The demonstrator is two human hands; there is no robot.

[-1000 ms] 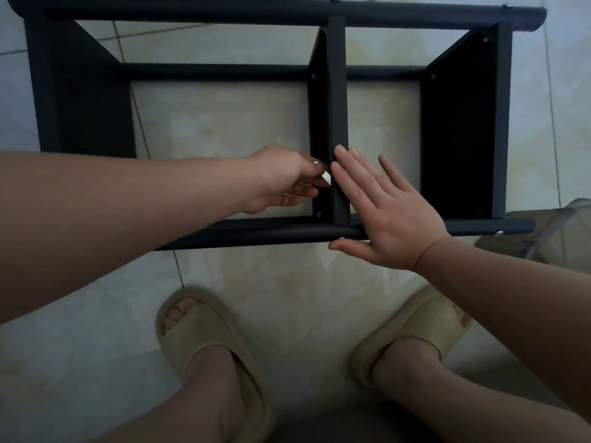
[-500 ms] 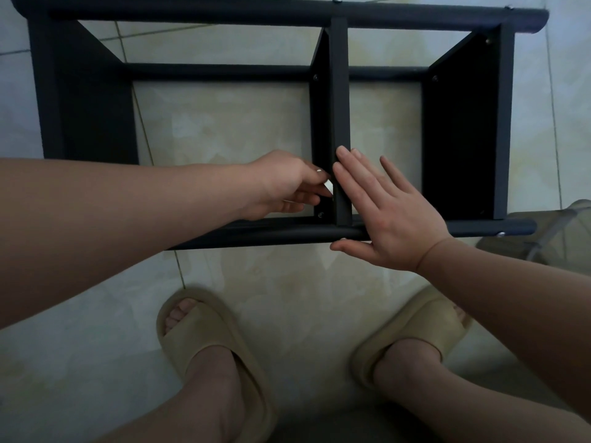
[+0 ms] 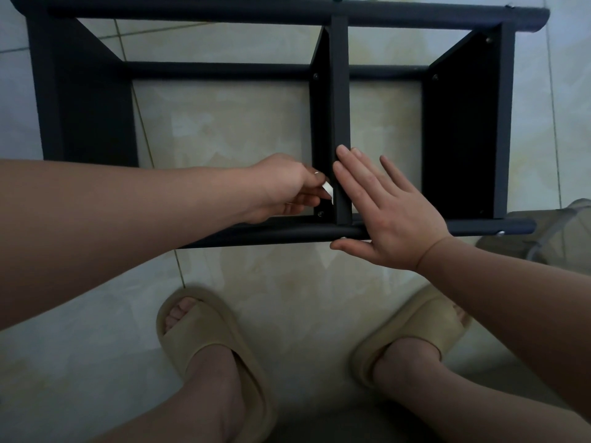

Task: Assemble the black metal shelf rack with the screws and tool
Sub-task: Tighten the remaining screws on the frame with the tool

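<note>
The black shelf rack [image 3: 83, 100] lies on the tiled floor [image 3: 80, 362], filling the view from 10 to 2 o'clock. It looks largely assembled: the end panels, rails and middle divider [image 3: 339, 107] are joined, with screw heads [image 3: 320, 213] showing at the joints. How tight they are cannot be told, and no tool is in view.

Reaching in from 9 o'clock, the left hand [image 3: 281, 187] has its fingers curled, pinching a small white tab [image 3: 328, 190] against the divider's left face. Just right of it, the right hand [image 3: 393, 215] lies flat with straight fingers on the divider and the near rail [image 3: 281, 233], thumb under the rail. It grips nothing and probably steadies the frame. At 3 o'clock sits a clear plastic item [image 3: 563, 238].
</note>
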